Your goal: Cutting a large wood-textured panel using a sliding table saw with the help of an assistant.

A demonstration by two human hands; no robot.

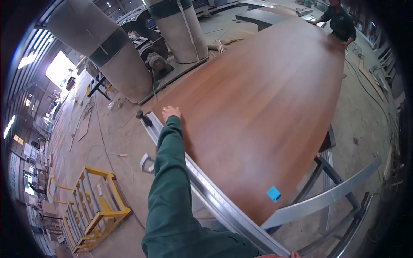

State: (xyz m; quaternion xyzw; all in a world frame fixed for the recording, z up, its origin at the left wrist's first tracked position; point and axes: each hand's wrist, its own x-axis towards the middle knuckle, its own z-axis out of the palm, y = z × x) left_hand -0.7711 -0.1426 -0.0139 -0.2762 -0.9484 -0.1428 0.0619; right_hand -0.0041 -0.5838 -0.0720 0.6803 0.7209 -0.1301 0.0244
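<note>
A large wood-grain board (241,116) stretches away from me, brown with a glossy sheen. My left hand (171,112) lies on its near left corner with the fingers spread, the arm in a green sleeve reaching out. An aluminium rail (215,204) runs along the board's near edge, beneath my left forearm. Of my right hand (294,254) only a sliver shows at the bottom edge, by the rail's near end; its fingers are mostly hidden. A small blue square (273,194) sits on the board near its near right corner.
At the far end, a person (340,21) in dark clothes has hands at the board. Dust collector bags (124,69) stand to the left. A yellow roller stand (97,210) is on the floor at lower left. A curved metal arm (331,193) juts out at right.
</note>
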